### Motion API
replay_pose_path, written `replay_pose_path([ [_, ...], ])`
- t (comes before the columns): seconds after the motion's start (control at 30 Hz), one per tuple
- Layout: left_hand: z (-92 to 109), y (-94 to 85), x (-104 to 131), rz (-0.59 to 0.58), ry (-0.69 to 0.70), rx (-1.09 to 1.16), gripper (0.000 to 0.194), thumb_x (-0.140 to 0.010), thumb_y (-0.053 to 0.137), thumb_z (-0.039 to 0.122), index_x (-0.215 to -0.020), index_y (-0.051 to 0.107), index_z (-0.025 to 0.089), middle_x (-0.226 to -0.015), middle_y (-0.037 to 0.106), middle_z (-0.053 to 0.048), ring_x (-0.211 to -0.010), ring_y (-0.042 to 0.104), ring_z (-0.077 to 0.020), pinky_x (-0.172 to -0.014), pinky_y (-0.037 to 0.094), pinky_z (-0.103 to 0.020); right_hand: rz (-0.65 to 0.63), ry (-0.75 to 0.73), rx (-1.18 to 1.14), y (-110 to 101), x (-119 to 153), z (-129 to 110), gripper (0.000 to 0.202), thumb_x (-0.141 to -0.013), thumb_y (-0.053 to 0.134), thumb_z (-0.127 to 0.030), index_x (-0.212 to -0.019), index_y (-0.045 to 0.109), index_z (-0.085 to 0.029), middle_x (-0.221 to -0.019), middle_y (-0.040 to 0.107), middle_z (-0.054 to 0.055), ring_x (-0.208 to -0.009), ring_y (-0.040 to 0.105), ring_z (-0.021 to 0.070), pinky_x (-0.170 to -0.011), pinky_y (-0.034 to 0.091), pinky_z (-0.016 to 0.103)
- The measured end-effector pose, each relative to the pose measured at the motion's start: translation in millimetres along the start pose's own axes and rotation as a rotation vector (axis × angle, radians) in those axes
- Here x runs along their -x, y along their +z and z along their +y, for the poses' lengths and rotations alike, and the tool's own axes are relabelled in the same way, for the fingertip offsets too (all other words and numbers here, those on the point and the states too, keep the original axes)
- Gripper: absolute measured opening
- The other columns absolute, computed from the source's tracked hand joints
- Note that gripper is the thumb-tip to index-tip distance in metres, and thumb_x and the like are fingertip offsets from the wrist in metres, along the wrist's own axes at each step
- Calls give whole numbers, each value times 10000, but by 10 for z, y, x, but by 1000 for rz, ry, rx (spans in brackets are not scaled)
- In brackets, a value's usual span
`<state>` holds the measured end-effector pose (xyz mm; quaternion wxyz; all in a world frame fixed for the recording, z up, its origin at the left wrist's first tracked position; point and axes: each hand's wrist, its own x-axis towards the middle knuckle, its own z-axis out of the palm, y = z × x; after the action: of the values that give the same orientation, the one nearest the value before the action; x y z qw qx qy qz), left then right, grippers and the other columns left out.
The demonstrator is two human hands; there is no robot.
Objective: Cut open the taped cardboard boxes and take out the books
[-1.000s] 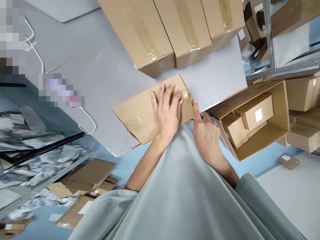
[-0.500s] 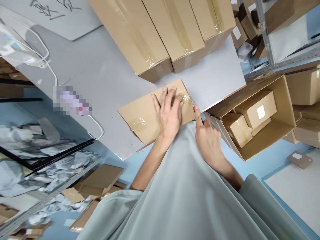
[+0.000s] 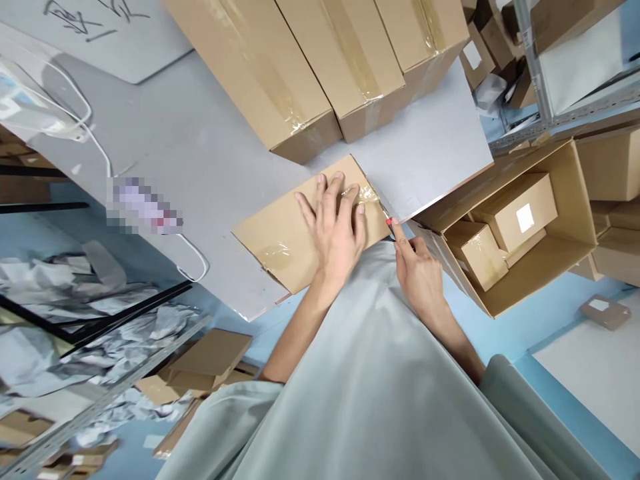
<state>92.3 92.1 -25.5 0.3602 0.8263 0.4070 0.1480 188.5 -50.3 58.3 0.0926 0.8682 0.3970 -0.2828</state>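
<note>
A taped cardboard box lies at the table's front edge, slightly askew, with shiny clear tape near both ends. My left hand rests flat on its top, fingers spread. At the box's right end, my right hand is closed around a slim cutter knife with red and black parts. Its thin metal tip touches or nearly touches the box's right edge; the handle is mostly hidden in my fingers.
Several large taped cartons stand at the table's back. Right of the table, an open carton holds smaller boxes. A white cable and a blurred-out object lie on the left. Crumpled grey packaging fills shelves at lower left.
My right index finger has drawn back along the cutter knife, so more of its red part and metal tip shows. The left hand stays on the box, which has shifted slightly left in view.
</note>
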Motion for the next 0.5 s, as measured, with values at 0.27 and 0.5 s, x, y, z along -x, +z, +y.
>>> replay_pose_path([
  [0.27, -35, -18, 7, 8, 46, 28, 479, -1188, 485, 525, -1616, 599, 342, -1819, 516, -91, -1815, 221, -333, -1473, -54, -692, -30, 8, 127, -203, 33, -50, 774, -1154, 444, -133, -1860, 279, -402, -1117, 679, 81, -749, 615, 156, -651, 457, 231],
  [0.5, -51, -3, 14, -35, 21, 59, 550, -1210, 371, 596, -1637, 585, 324, -1842, 483, -71, -1827, 173, -336, -1482, -69, -690, -23, 81, 178, -250, -15, -282, 938, -1079, 501, -84, -1884, 131, -395, -1132, 669, 96, -765, 629, 165, -667, 519, 240],
])
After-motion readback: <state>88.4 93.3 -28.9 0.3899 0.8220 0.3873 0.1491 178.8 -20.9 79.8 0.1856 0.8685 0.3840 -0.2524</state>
